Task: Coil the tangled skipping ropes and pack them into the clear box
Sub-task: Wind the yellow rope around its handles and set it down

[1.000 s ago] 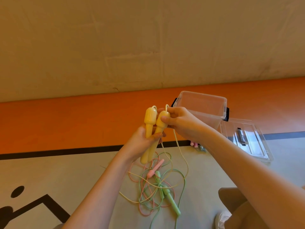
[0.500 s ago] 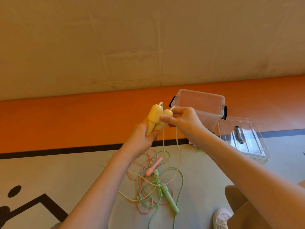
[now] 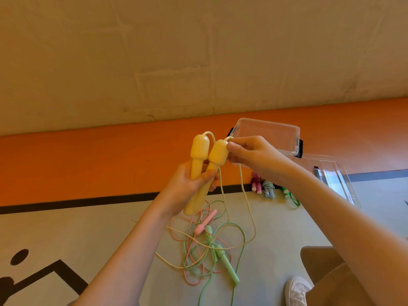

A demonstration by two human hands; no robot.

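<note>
My left hand (image 3: 187, 191) grips the two yellow handles (image 3: 199, 155) of a skipping rope side by side, held upright. My right hand (image 3: 254, 157) pinches the yellow cord where it leaves the top of the right handle. The yellow cord (image 3: 248, 204) hangs down into a tangle on the floor with a green rope (image 3: 226, 262) and a pink rope (image 3: 204, 224). The clear box (image 3: 268, 131) stands open behind my right hand, by the wall.
The box's clear lid (image 3: 329, 175) lies to the right of it. Small coiled ropes in pink (image 3: 256, 184), blue-grey (image 3: 269, 188) and green (image 3: 289, 195) lie below the box. My knee and white shoe (image 3: 297, 290) are at the lower right. An orange band runs along the wall.
My right hand has shifted its pinch from the side of the right handle up to the cord at its top. The view has tilted slightly.
</note>
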